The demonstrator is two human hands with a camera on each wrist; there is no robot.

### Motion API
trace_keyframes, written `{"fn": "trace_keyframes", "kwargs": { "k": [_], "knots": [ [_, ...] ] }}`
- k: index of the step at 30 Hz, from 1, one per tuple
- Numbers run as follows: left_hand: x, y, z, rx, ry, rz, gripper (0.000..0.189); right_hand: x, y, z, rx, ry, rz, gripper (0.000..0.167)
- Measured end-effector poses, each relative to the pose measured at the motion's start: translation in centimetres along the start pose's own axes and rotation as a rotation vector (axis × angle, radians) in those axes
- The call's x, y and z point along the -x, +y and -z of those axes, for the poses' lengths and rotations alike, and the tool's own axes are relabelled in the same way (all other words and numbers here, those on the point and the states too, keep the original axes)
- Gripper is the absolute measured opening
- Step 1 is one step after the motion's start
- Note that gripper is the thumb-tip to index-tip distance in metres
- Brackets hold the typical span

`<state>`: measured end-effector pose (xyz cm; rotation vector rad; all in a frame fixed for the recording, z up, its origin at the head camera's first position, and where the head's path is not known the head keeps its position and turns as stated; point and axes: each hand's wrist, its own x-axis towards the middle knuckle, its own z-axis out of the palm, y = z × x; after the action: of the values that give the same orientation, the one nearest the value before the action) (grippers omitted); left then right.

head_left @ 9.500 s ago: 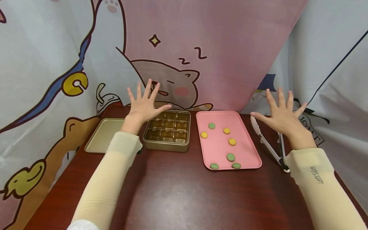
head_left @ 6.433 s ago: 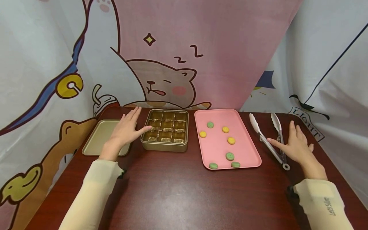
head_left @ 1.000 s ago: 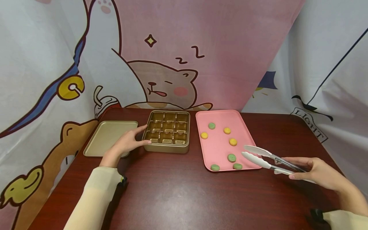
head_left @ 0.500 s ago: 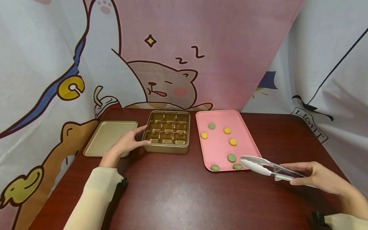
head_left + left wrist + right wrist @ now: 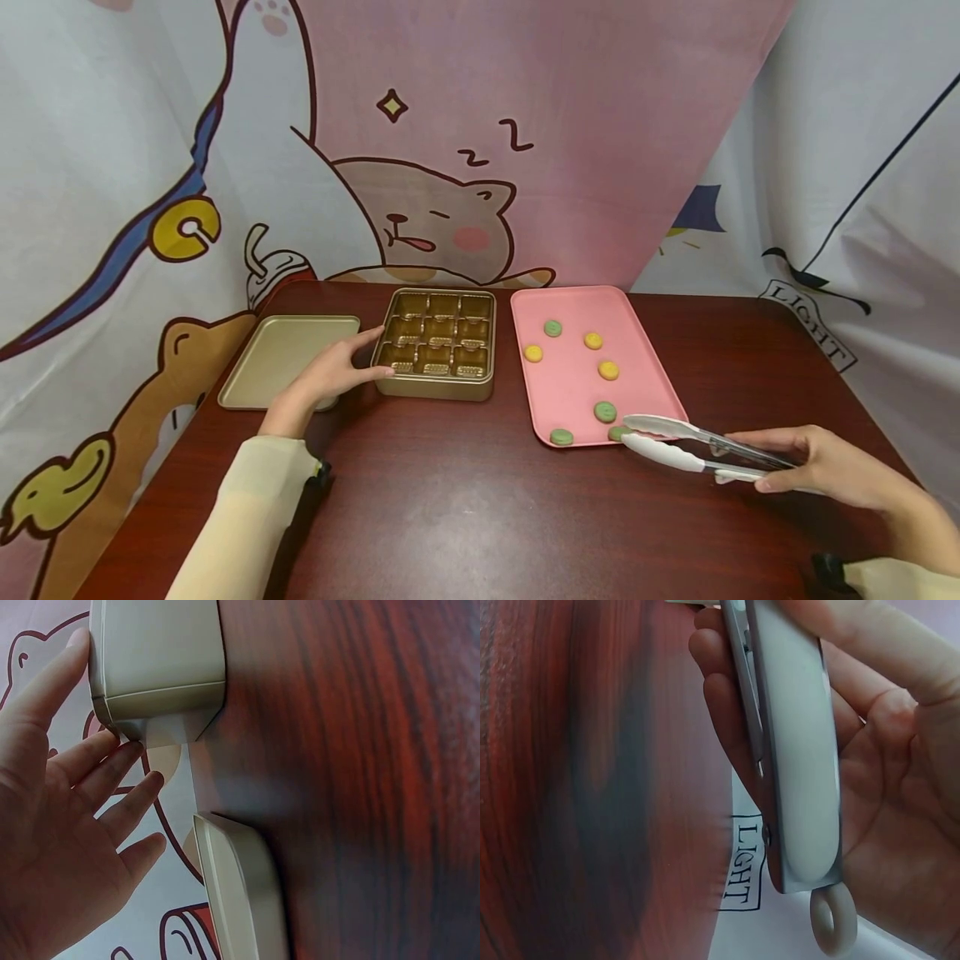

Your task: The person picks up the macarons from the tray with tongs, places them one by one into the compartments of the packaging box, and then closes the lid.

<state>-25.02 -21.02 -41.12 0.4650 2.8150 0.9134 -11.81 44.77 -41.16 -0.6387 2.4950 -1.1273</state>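
My left hand (image 5: 333, 372) rests against the left side of a gold tin box (image 5: 435, 387) with a divided insert. Its thumb and fingertips touch the near left corner, and the left wrist view shows the fingers (image 5: 105, 769) extended and spread. My right hand (image 5: 828, 467) grips white-tipped metal tongs (image 5: 738, 450) near their handle end; the ring at that end shows in the right wrist view. The parted tips of the tongs sit over the near right corner of a pink tray (image 5: 570, 383), partly covering a green macaron (image 5: 617, 433).
On the tray lie other green macarons, one near the front left (image 5: 561, 437), and yellow macarons (image 5: 608, 370). A flat gold lid (image 5: 281, 354) lies left of the tin. Printed curtains (image 5: 600, 125) hang behind the dark wooden table (image 5: 465, 517).
The tongs were picked up from the table's right side. Over the last second their tips moved slightly left and nearer, down to the front-right macaron. The left hand has stayed at the tin.
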Motion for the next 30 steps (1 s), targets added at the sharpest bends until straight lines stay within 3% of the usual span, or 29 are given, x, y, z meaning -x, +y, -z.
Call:
{"fn": "trace_keyframes", "kwargs": {
  "k": [9,19,30],
  "knots": [
    [0.0,0.0,0.0,0.000,0.005,-0.001,0.085,-1.0,-0.8,0.2,0.100,0.011,-0.026,0.047],
    [0.0,0.0,-0.1,0.003,0.001,0.005,0.087,-0.7,-0.7,0.4,0.073,0.016,-0.006,0.046],
    [-0.1,0.0,-0.1,0.019,-0.001,0.011,0.087,-0.8,-1.4,0.3,0.166,0.078,-0.122,0.050]
  ]
}}
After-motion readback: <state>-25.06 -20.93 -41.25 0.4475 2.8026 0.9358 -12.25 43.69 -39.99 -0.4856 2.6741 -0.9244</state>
